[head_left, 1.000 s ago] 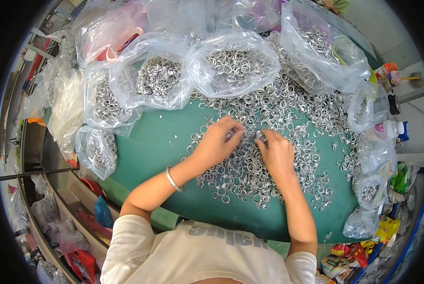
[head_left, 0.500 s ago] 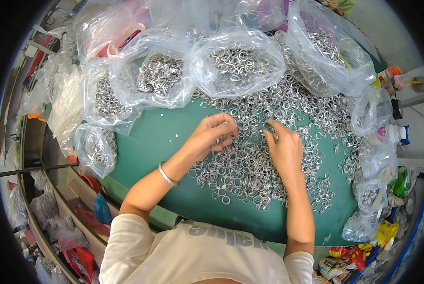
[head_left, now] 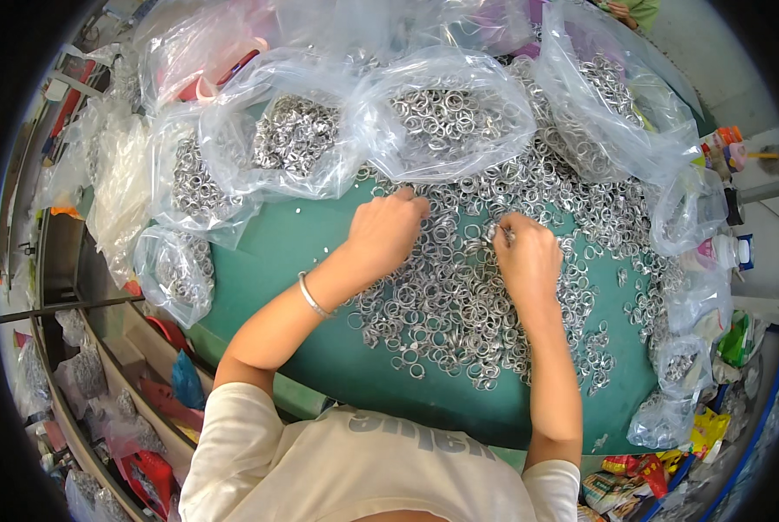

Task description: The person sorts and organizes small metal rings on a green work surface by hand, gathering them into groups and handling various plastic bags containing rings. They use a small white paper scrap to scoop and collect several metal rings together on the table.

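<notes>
Left hand [head_left: 388, 228], just above centre of frame, is curling its fingers in together over the L edge of the loose silver-coloured metal rings [head_left: 446, 322]; can't tell if it's gripping any. Right hand [head_left: 526, 257], R of centre, is clamping thumb & fingertips on one or more rings, mostly hidden, w/ others lying around & under it. Pile is spreading btwn both hands, down to lower centre & up to upper R, on the green tabletop [head_left: 272, 239].

Writing: large grey lettering is running upside down across the cream short-sleeved T-shirt [head_left: 355, 474], bottom centre; a yellow plastic packet [head_left: 710, 431], lower R, is showing print too small to read.

Counts: rings are lying too thick to count. 5 clear plastic bags [head_left: 385, 139] are holding rings along top & L side; smaller ones are overlapping at far R, no. unclear. 1 silver-coloured bangle [head_left: 313, 296] is circling the L wrist. 1 co-worker's hand [head_left: 622, 12] is showing at top R, beside a green sleeve [head_left: 644, 10].
</notes>
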### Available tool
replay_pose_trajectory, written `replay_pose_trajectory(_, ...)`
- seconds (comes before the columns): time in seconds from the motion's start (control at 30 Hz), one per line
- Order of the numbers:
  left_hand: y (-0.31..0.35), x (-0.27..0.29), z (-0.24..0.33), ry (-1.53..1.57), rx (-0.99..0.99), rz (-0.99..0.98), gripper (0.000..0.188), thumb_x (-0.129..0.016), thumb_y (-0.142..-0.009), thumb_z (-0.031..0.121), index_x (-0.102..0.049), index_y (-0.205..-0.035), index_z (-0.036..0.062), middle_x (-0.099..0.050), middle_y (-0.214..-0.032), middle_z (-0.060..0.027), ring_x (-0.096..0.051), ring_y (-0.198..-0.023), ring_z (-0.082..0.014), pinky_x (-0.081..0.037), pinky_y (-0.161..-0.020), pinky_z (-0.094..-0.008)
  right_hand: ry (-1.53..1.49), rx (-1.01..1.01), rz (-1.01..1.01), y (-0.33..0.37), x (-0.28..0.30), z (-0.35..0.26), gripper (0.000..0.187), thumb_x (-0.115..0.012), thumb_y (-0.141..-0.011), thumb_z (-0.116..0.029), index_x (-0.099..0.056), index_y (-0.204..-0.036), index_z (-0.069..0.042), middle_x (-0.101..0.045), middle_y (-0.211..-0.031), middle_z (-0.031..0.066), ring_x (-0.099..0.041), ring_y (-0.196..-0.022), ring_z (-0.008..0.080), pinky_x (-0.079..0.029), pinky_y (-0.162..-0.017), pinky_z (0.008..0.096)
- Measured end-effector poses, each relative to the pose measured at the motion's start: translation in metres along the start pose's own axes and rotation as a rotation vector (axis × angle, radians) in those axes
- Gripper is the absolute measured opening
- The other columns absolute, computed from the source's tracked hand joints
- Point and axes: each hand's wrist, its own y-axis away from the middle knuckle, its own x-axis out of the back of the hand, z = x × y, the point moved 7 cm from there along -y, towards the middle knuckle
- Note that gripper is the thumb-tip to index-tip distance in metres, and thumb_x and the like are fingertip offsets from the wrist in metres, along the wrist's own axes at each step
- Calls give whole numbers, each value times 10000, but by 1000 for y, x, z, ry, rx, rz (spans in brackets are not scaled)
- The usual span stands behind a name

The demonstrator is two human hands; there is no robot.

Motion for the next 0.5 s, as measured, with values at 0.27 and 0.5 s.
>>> replay_pose_trajectory(0.27, 9, -23, 36, 851, 52, -246, 270, -707, -809, 187, -650, -1008, 13, -611, -742, -37, -513, -649, -65, -451, -612, -236, -479, -58, 51, 32, 16, 6, 64, -671, -751, -2, -632, -802, -6, -570, -590, 44, -511, -510, 91, -391, -468, 246)
replay_pose_trajectory(0.5, 30, -12, 50, 857, -23, -38, 182, -644, -806, 75, -646, -954, -29, -653, -816, -112, -612, -704, -190, -482, -650, -301, -652, -73, 30, 53, 14, 7, 149, -670, -775, 7, -637, -916, -23, -562, -634, 0, -460, -520, 38, -357, -471, 201)
